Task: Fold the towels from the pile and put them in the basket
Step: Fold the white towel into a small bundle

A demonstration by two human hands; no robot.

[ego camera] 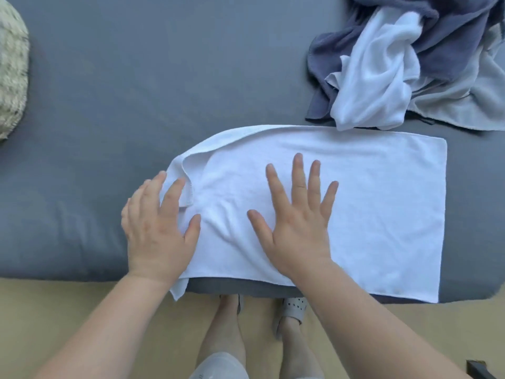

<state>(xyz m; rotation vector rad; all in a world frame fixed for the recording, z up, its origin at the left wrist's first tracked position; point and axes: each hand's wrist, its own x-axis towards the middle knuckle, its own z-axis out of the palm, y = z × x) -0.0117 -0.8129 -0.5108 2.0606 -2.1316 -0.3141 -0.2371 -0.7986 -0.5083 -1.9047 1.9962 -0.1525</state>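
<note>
A white towel [377, 203] lies spread on the grey bed [136, 91] near its front edge, its left corner rumpled and a lower corner hanging over the edge. My left hand [158, 231] rests flat on the towel's left end, fingers apart. My right hand [297, 222] lies flat on the towel's middle, fingers spread. Neither hand grips anything. The pile of towels [410, 64], dark blue, white and pale grey, sits at the back right, just beyond the spread towel. No basket is in view.
A mottled cream cushion [11, 72] shows at the left edge. The beige floor [68, 310] runs along the bed's front, with my legs and sandalled feet [289, 310] below the towel. A dark object [481, 369] sits at the bottom right corner.
</note>
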